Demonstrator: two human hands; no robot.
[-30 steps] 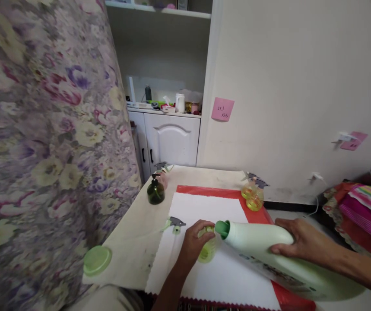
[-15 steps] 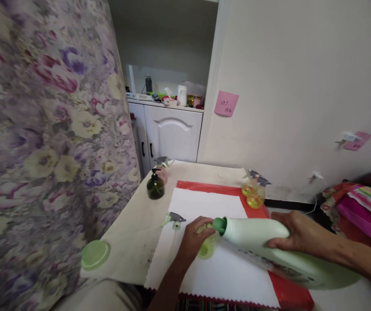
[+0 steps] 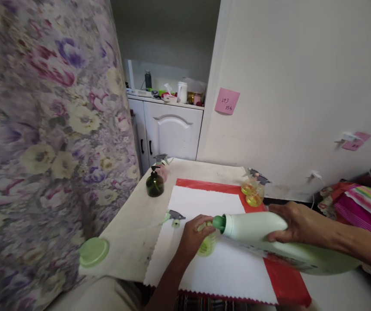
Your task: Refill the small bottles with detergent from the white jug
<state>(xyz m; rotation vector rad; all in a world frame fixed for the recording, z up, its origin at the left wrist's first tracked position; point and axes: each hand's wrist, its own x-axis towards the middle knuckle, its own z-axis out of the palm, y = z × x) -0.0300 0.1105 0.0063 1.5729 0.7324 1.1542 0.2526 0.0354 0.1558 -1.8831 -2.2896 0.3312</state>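
My left hand (image 3: 195,233) has its fingers closed around the neck of a small yellow-green spray bottle (image 3: 207,246) standing on a white sheet (image 3: 230,276). In my right hand (image 3: 293,224) is the neck of a large pale green detergent jug (image 3: 315,259), tipped almost onto its side. The jug's dark green spout (image 3: 218,222) meets the spray bottle's mouth; my fingers partly hide that spot, and I cannot see the liquid stream. Left of my left hand lies a loose grey trigger sprayer head (image 3: 176,217). A round green cap (image 3: 93,252) rests near the table's left edge.
Two spray bottles with yellow liquid (image 3: 253,196) stand at the back right on a red mat (image 3: 287,280). A dark green pump bottle (image 3: 154,185) and a pink spray bottle (image 3: 162,170) are at the back left. A floral curtain (image 3: 52,151) hangs on the left.
The jug's body has risen slightly with my right hand. My left hand still holds the spray bottle in the same place, and the view has shifted a little.
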